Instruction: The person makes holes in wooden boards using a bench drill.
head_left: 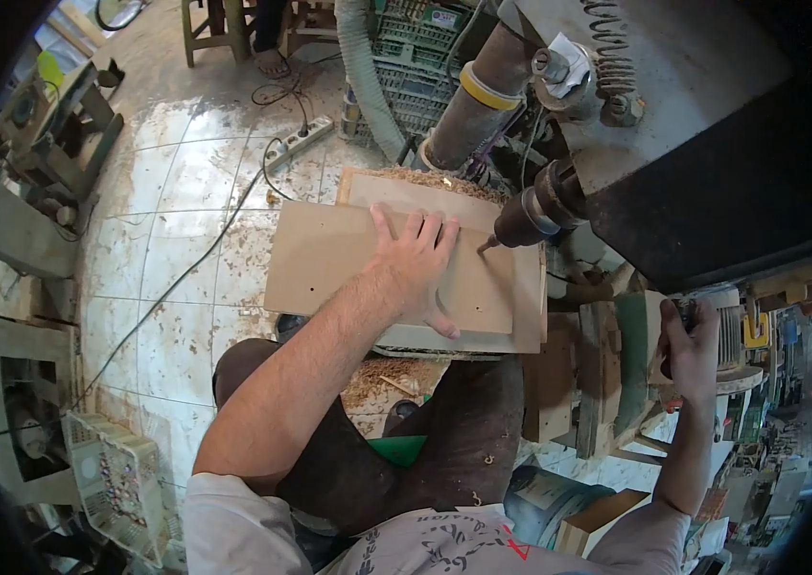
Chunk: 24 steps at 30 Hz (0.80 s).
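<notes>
A flat tan board (329,251) lies on a wider, paler board (525,297) under the drill press. My left hand (416,264) rests on the tan board with its fingers spread, pressing it from above. The drill chuck (524,220) slants in from the right, and its bit (487,245) has its tip at the tan board's surface, just right of my left fingers. Small dark holes show near the tan board's lower edge. Out to the right, my right hand (694,350) is closed round a dark drill press handle, mostly hidden by the fingers.
Wood shavings (425,179) lie along the back of the work surface and on the tiled floor. A power strip (299,144) and a black cable (185,273) cross the floor at left. Green crates (406,57) stand behind. A pale plastic crate (118,484) sits lower left.
</notes>
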{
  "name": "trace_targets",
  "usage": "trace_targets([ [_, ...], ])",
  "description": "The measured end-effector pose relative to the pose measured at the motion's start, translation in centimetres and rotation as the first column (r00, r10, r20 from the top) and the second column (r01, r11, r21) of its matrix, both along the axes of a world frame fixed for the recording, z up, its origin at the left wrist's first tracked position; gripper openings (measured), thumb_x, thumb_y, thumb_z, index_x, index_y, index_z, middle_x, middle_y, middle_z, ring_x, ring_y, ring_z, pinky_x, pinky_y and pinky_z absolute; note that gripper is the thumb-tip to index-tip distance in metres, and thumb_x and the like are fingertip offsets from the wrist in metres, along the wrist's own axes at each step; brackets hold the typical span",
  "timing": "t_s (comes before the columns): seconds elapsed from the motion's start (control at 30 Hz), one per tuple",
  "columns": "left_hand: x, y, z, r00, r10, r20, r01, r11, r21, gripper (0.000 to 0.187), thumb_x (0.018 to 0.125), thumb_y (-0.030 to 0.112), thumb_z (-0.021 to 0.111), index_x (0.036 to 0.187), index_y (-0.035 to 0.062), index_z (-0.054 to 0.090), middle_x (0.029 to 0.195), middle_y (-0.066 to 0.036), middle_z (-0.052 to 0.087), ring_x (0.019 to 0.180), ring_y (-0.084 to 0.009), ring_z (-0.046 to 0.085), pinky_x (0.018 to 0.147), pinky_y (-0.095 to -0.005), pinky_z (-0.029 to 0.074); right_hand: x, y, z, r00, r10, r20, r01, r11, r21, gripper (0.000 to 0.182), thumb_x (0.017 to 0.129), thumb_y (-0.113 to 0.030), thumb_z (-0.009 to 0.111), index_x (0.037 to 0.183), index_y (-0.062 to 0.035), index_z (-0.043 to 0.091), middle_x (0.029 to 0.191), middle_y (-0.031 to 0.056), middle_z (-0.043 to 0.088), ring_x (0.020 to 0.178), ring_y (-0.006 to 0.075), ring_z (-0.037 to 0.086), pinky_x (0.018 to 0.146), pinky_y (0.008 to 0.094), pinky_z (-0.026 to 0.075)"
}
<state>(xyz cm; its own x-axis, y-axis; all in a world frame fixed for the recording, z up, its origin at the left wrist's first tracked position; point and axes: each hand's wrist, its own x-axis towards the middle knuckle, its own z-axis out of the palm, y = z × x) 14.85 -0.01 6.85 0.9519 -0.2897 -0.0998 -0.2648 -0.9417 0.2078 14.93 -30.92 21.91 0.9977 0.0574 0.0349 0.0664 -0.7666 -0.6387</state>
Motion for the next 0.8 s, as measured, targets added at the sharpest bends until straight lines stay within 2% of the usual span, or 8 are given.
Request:
trace_targets([
  [0.07, 0.0, 0.0, 0.0, 1.000, 0.001, 0.008, -0.001, 1.000, 0.005, 0.137, 0.049, 0.072, 0.077, 0.147, -0.0012, 0.017, 0.143, -0.020, 0.031, 0.134, -0.0341, 0.029, 0.100, -0.0749, 0.018, 0.1, 0.2, -0.8, 0.992, 0.044, 0.116, -0.054, 0.995, 0.081, 0.015, 0.095, -0.016, 0.058, 0.089, -0.0043, 0.050, 0.057, -0.0021, 0.047, 0.042, 0.0053, 0.041, 0.038, 0.0224, 0.031],
  [0.27, -0.1, -0.2, 0.0, 1.000, -0.001, 0.005, 0.001, 1.000, 0.024, 0.136, 0.049, 0.072, 0.077, 0.146, -0.0025, 0.017, 0.142, -0.021, 0.031, 0.133, -0.0345, 0.031, 0.100, -0.0757, 0.018, 0.9, -0.6, -3.1, 0.981, 0.090, 0.174, -0.115, 0.983, 0.142, 0.015, 0.096, -0.016, 0.058, 0.091, -0.0033, 0.051, 0.057, -0.0012, 0.048, 0.044, 0.0060, 0.043, 0.041, 0.0222, 0.034],
  [0.4, -0.1, -0.1, -0.1, 1.000, -0.006, 0.028, 0.005, 1.000, 0.019, 0.136, 0.050, 0.072, 0.077, 0.147, -0.0027, 0.016, 0.142, -0.021, 0.032, 0.133, -0.0346, 0.030, 0.100, -0.0758, 0.018, 2.2, -2.3, -6.0, 0.979, 0.122, 0.163, -0.138, 0.987, 0.085, 0.014, 0.096, -0.015, 0.057, 0.093, -0.0029, 0.052, 0.059, -0.0013, 0.049, 0.047, 0.0055, 0.045, 0.042, 0.0220, 0.034],
  [0.43, -0.1, -0.1, 0.1, 1.000, -0.005, 0.013, 0.005, 1.000, 0.015, 0.136, 0.050, 0.072, 0.077, 0.147, -0.0028, 0.016, 0.141, -0.021, 0.032, 0.133, -0.0346, 0.031, 0.100, -0.0757, 0.018, 3.3, -3.5, -8.2, 0.924, 0.128, 0.359, -0.144, 0.989, 0.018, 0.014, 0.097, -0.016, 0.056, 0.092, -0.0026, 0.053, 0.058, -0.0014, 0.049, 0.047, 0.0050, 0.045, 0.043, 0.0216, 0.034],
  [0.53, -0.2, -0.2, 0.1, 1.000, -0.004, 0.004, 0.004, 1.000, 0.003, 0.137, 0.050, 0.071, 0.078, 0.147, -0.0029, 0.015, 0.141, -0.021, 0.032, 0.133, -0.0346, 0.031, 0.101, -0.0756, 0.018, 4.6, -2.2, -11.7, 0.822, -0.006, 0.569, -0.101, 0.983, 0.156, 0.020, 0.098, -0.017, 0.055, 0.085, -0.0023, 0.055, 0.054, -0.0020, 0.048, 0.047, 0.0033, 0.043, 0.043, 0.0211, 0.032],
  [0.57, -0.2, -0.1, 0.0, 1.000, 0.003, 0.013, -0.003, 1.000, -0.002, 0.137, 0.050, 0.071, 0.078, 0.147, -0.0030, 0.014, 0.141, -0.021, 0.032, 0.133, -0.0346, 0.031, 0.101, -0.0757, 0.018, 4.6, -2.0, -11.1, 0.853, 0.093, 0.513, -0.164, 0.982, 0.094, 0.020, 0.098, -0.018, 0.055, 0.085, -0.0019, 0.056, 0.053, -0.0022, 0.047, 0.047, 0.0031, 0.042, 0.043, 0.0212, 0.031],
  [0.63, -0.2, 0.0, 0.1, 1.000, 0.005, 0.007, -0.005, 1.000, -0.007, 0.137, 0.050, 0.070, 0.078, 0.147, -0.0029, 0.014, 0.141, -0.021, 0.032, 0.133, -0.0347, 0.031, 0.101, -0.0759, 0.017, 3.5, 0.5, -9.1, 0.928, 0.094, 0.361, -0.174, 0.965, 0.198, 0.021, 0.098, -0.019, 0.056, 0.085, -0.0018, 0.056, 0.051, -0.0027, 0.046, 0.046, 0.0026, 0.041, 0.042, 0.0220, 0.029],
  [0.8, -0.1, -0.2, -0.2, 1.000, 0.009, 0.010, -0.008, 1.000, -0.012, 0.137, 0.050, 0.069, 0.078, 0.147, -0.0028, 0.014, 0.142, -0.020, 0.031, 0.134, -0.0348, 0.029, 0.101, -0.0771, 0.017, 3.2, 0.6, -8.6, 0.932, 0.085, 0.353, -0.155, 0.972, 0.176, 0.024, 0.098, -0.021, 0.056, 0.082, -0.0036, 0.051, 0.053, -0.0025, 0.047, 0.045, 0.0037, 0.042, 0.041, 0.0218, 0.031],
])
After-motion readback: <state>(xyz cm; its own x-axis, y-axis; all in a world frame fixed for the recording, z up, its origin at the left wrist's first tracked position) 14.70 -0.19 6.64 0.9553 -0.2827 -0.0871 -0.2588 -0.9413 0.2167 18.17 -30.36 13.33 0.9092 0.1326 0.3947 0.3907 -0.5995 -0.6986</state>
